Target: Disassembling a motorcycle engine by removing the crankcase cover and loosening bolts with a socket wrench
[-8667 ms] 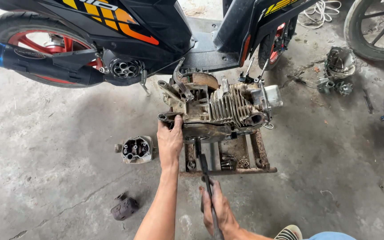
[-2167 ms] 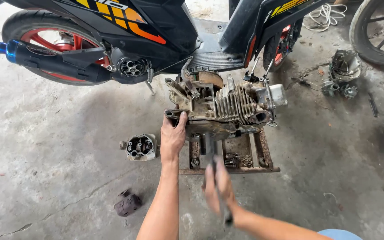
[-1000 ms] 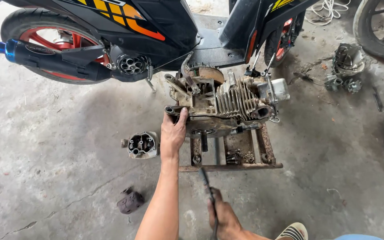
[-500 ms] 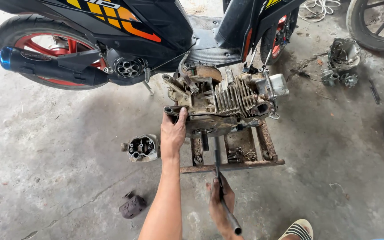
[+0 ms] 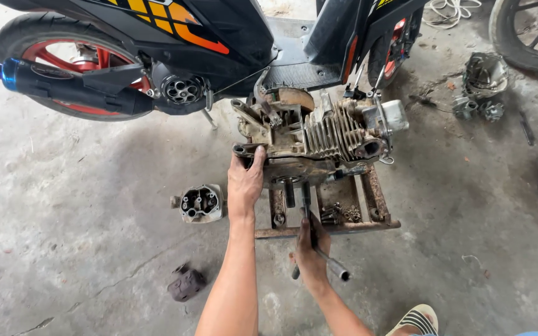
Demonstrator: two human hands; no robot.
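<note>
A greasy motorcycle engine [image 5: 319,134] with cooling fins rests on a rusty metal stand [image 5: 378,199] on the concrete floor. My left hand [image 5: 245,180] grips the engine's left end at a mounting lug. Below the stand's front edge, my right hand [image 5: 311,246] is closed around a long T-handle wrench [image 5: 331,266]. The wrench's shaft runs up to the underside of the engine, and its cross handle sticks out to the lower right of my fist.
A black and orange motorcycle [image 5: 175,37] with a dark exhaust pipe [image 5: 63,84] stands just behind the engine. A detached cylinder head [image 5: 200,203] lies left of my arm, a dark small part [image 5: 186,284] nearer me. More engine parts [image 5: 481,87] lie at right. My sandalled foot [image 5: 417,320] shows at the bottom.
My right hand has slid up the wrench toward the stand, and the cross handle has swung round to the lower right. My left hand has stayed on the engine.
</note>
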